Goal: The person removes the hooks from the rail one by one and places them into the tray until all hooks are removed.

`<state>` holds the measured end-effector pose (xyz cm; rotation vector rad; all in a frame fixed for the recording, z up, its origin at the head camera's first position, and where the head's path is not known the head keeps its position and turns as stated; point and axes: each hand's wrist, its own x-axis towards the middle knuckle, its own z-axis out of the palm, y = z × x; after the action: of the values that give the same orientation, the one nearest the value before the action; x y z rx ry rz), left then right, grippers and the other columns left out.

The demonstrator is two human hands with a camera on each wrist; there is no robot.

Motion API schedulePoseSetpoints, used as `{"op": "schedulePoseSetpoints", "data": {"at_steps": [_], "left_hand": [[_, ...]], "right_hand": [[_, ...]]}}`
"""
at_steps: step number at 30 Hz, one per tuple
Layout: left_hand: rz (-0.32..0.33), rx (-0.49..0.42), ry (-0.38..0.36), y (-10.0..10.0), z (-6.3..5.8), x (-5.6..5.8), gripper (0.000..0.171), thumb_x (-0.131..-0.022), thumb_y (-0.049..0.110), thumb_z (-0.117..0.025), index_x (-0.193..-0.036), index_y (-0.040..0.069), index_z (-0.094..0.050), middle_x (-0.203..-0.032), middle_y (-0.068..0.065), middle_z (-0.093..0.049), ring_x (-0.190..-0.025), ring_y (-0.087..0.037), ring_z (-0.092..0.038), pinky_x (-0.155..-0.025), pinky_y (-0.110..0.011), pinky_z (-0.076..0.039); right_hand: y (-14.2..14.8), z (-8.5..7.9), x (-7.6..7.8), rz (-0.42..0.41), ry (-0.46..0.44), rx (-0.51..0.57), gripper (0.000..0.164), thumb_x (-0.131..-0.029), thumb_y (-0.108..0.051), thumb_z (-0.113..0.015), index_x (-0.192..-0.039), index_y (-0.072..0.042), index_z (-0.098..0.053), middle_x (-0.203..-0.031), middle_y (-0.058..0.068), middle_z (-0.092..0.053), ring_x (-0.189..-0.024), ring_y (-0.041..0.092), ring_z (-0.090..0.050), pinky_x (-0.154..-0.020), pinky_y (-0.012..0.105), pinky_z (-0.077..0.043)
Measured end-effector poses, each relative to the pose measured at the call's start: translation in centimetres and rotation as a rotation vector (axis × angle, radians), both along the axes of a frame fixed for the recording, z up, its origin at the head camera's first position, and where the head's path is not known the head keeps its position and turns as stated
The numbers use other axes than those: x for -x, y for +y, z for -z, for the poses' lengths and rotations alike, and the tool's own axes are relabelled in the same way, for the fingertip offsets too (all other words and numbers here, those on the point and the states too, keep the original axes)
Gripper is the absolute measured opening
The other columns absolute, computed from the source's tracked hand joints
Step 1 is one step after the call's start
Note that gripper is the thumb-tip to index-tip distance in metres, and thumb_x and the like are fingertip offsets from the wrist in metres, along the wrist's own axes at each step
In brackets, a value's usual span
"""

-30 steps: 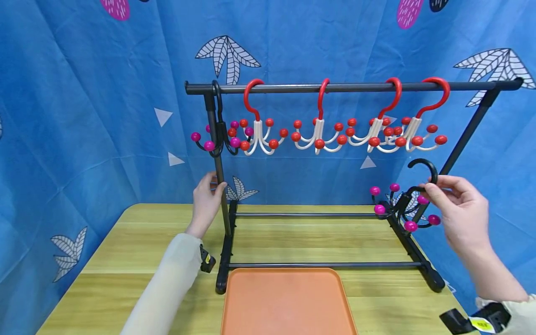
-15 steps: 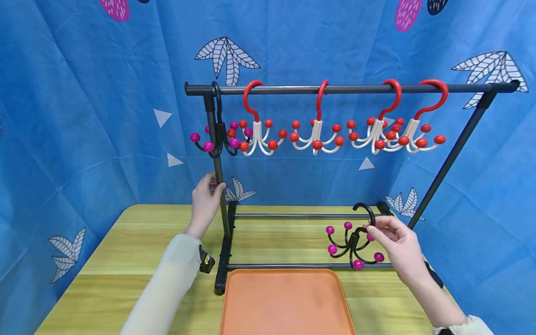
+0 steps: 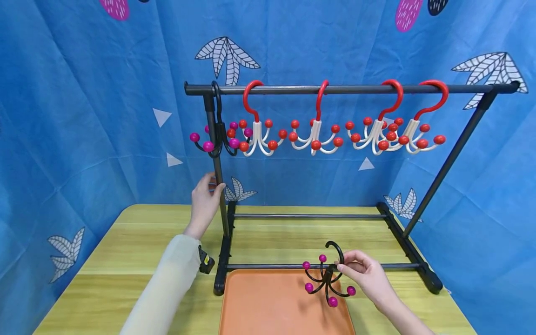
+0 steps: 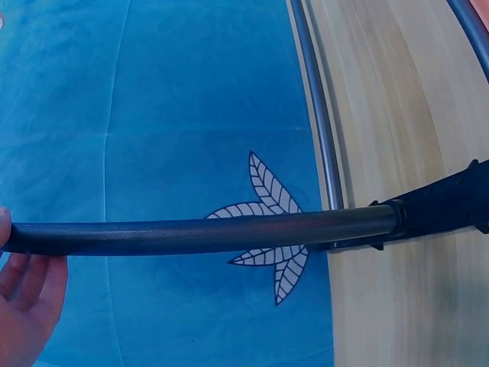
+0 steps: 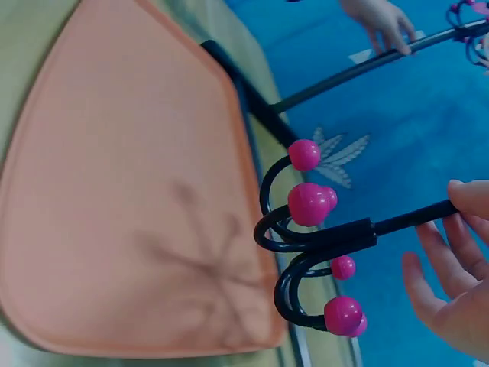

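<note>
The right hand, fingers clamped on the hook's stem, is bringing the black multi-armed hanger with magenta ball tips from the rack's right side to above the orange rectangular tray, leaving it unplaced, while the left hand is gripping the black tubular upright.

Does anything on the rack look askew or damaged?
I see no damage. On the rack, the rightmost red-and-white hanger looks askew: it appears tilted and overlaps its neighbour in the head view; whether they touch, I cannot tell.
</note>
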<state>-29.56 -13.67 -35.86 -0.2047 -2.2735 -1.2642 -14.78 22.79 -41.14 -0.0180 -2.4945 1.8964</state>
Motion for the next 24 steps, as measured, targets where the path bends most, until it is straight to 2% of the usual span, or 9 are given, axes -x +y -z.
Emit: {"op": "schedulePoseSetpoints", "data": {"at_steps": [4, 12, 18, 24], "left_hand": [[0.002, -0.004, -0.001, 0.0, 0.2, 0.0, 0.029, -0.090, 0.018, -0.058, -0.115, 0.004, -0.053, -0.102, -0.015, -0.057, -0.094, -0.030, -0.059, -0.078, -0.041, -0.052], [-0.006, -0.016, -0.005, 0.0, 0.3, 0.2, 0.029, -0.090, 0.020, -0.058, -0.115, 0.006, -0.053, -0.102, -0.012, -0.057, -0.094, -0.028, -0.059, -0.079, -0.040, -0.052], [-0.001, -0.018, -0.012, -0.1, 0.3, 0.2, 0.030, -0.090, 0.021, -0.057, -0.116, 0.007, -0.053, -0.103, -0.012, -0.057, -0.095, -0.028, -0.059, -0.079, -0.040, -0.051], [0.001, -0.024, -0.017, -0.1, 0.3, 0.3, 0.029, -0.090, 0.021, -0.057, -0.115, 0.008, -0.053, -0.103, -0.012, -0.057, -0.095, -0.027, -0.058, -0.079, -0.040, -0.051]], "right_hand": [[-0.1, 1.1, -0.1, -0.021, -0.044, 0.000, 0.027, -0.080, -0.007, -0.067, -0.099, 0.008, -0.055, -0.092, 0.014, -0.066, -0.084, 0.013, -0.065, -0.073, 0.022, -0.051], [0.3, 2.5, -0.3, -0.092, -0.038, -0.047, 0.027, -0.079, -0.005, -0.067, -0.099, 0.010, -0.055, -0.093, 0.019, -0.065, -0.084, 0.014, -0.066, -0.073, 0.022, -0.051], [0.5, 3.1, -0.6, -0.093, -0.061, -0.054, 0.026, -0.079, -0.007, -0.068, -0.098, 0.006, -0.056, -0.092, 0.015, -0.064, -0.083, 0.010, -0.064, -0.072, 0.022, -0.052], [1.0, 3.3, -0.6, -0.182, -0.057, -0.055, 0.029, -0.080, -0.007, -0.067, -0.099, 0.011, -0.053, -0.093, 0.019, -0.062, -0.081, 0.006, -0.063, -0.071, 0.022, -0.052]]}}
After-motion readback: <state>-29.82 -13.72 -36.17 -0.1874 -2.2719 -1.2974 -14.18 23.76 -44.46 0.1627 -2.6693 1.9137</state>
